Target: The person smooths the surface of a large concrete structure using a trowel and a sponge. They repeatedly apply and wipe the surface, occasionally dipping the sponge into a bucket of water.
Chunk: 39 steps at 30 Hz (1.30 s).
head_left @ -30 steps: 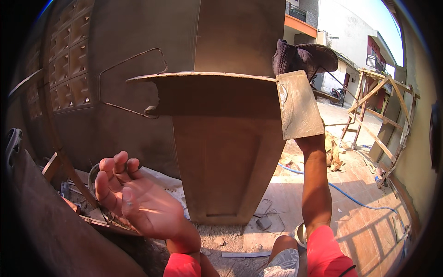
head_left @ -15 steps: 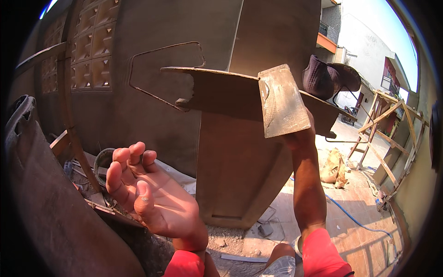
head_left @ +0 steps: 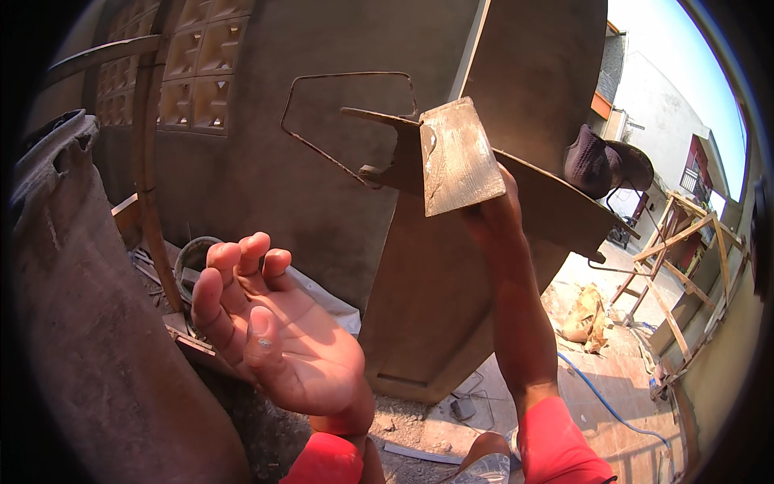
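My right hand (head_left: 496, 202) is closed behind a rectangular plastering float (head_left: 461, 157), whose broad face is toward me and smeared with pale, damp-looking mortar. Its handle is hidden behind the plate. The float is raised in front of a dark board (head_left: 548, 189) with a notched left end, which crosses a plastered column (head_left: 435, 298). My left hand (head_left: 282, 331) hangs palm up at lower left, its fingers apart and loosely curled, with nothing in it. A dark cap (head_left: 592, 165) rests on the board's right part.
A bent wire loop (head_left: 294, 101) sticks out past the board's left end. Rough grey sheeting (head_left: 97, 306) and a wooden post (head_left: 147, 177) stand at left. A bucket (head_left: 193, 254) sits behind my left hand. At right are a wooden trestle (head_left: 685, 250), a crumpled sack (head_left: 586, 319) and a blue hose (head_left: 609, 395).
The view has turned, so the board and column sit further right. My right hand and the float have moved left along the board. My left hand keeps its pose.
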Each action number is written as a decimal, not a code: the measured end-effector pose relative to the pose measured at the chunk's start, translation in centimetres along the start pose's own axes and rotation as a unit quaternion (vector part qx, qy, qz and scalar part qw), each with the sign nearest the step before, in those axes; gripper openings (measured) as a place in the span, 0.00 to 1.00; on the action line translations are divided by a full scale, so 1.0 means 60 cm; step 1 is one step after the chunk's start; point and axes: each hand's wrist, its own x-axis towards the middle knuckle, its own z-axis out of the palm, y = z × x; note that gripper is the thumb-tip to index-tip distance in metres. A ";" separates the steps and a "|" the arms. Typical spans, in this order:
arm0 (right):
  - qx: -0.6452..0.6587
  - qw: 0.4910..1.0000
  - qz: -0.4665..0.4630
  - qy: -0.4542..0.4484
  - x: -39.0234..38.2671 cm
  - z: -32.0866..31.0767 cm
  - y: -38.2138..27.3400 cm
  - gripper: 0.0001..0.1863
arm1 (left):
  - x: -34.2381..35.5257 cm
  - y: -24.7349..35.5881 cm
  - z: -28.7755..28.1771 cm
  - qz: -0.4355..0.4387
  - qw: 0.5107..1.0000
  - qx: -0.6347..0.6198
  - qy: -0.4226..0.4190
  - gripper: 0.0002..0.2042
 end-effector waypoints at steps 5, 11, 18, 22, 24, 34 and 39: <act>0.058 0.996 0.064 -0.009 0.020 0.003 0.052 0.11 | 0.003 0.002 0.004 0.006 1.000 -0.010 0.004 0.21; 0.087 0.992 -0.086 -0.030 -0.160 -0.143 -0.009 0.25 | -0.011 -0.014 0.024 -0.025 0.999 0.029 0.014 0.21; -0.350 0.877 -0.224 0.241 -0.359 -0.334 -0.092 0.27 | -0.054 -0.054 0.057 -0.055 0.995 0.076 -0.031 0.21; -0.060 0.918 -0.186 0.345 -0.387 -0.303 -0.154 0.26 | -0.108 -0.076 0.089 -0.083 0.989 0.080 -0.089 0.22; 0.003 0.940 -0.225 0.257 -0.383 -0.314 -0.168 0.29 | -0.133 -0.082 0.105 -0.085 0.985 0.085 -0.126 0.22; -0.085 0.966 -0.162 0.182 -0.347 -0.310 -0.161 0.55 | -0.185 -0.105 0.143 -0.172 0.966 0.072 -0.177 0.21; -0.075 0.965 -0.151 0.200 -0.341 -0.318 -0.167 0.36 | -0.193 -0.122 0.143 -0.427 0.884 -0.017 -0.191 0.19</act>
